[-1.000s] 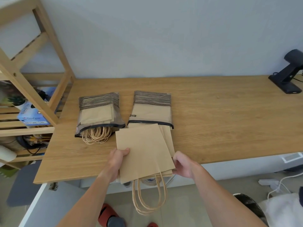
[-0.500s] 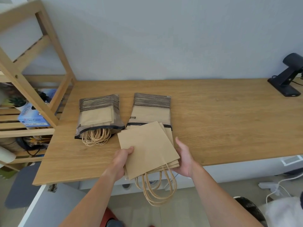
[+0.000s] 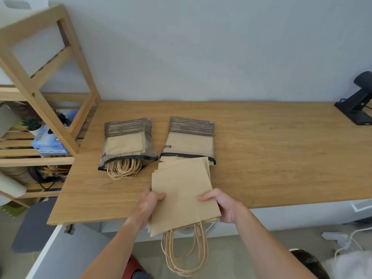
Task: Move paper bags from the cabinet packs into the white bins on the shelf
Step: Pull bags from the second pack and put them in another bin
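A flat stack of brown paper bags (image 3: 183, 190) lies over the front edge of the wooden cabinet top (image 3: 271, 158), its twine handles hanging off toward me. My left hand (image 3: 150, 204) grips the stack's left side and my right hand (image 3: 221, 206) grips its right side. The stack's far end still touches the mouth of the right pack (image 3: 190, 140). The left pack (image 3: 126, 143) lies beside it with paper bags inside and twine handles spilling out. A white bin (image 3: 20, 6) shows only as a corner at the top left, above the wooden shelf (image 3: 40, 63).
The shelf stands left of the cabinet, holding a blue box (image 3: 49, 143), a small plant and cables on its lower slats. A black lamp (image 3: 360, 103) sits at the far right of the cabinet top. A grey stool (image 3: 34, 224) stands on the floor below left.
Both hands squared up the fanned stack: the bags turned from a tilt to nearly straight, and my right hand shifted from the stack's edge to grip over its right side.
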Motion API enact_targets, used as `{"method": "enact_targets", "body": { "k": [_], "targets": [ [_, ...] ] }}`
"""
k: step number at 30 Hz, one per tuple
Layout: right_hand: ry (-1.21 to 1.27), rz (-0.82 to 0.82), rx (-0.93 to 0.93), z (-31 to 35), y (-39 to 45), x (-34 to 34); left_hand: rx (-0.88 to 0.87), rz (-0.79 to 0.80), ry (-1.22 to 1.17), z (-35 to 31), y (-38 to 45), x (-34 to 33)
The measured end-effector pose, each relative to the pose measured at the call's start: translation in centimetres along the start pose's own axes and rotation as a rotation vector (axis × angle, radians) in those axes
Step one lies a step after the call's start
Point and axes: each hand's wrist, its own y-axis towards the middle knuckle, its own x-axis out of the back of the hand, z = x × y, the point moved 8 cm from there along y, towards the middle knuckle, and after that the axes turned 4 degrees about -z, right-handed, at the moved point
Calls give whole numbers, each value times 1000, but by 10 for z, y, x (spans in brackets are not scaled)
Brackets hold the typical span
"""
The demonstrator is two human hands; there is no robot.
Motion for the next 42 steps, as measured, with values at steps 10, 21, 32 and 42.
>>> {"method": "enact_targets", "body": {
  "k": [10,21,32,42],
  "targets": [
    [54,15,52,32,-4,-44,101,-40,13,10,12,16],
    [296,-162,241,75,-2,-99,64,-82,-249,4,18,24],
    [-462,-179,411,106,-5,-140,-229,-57,161,-39,13,7],
    [-425,-221,497,145,15,-155,-416,-68,-71,-85,-6,29]
  ]
}}
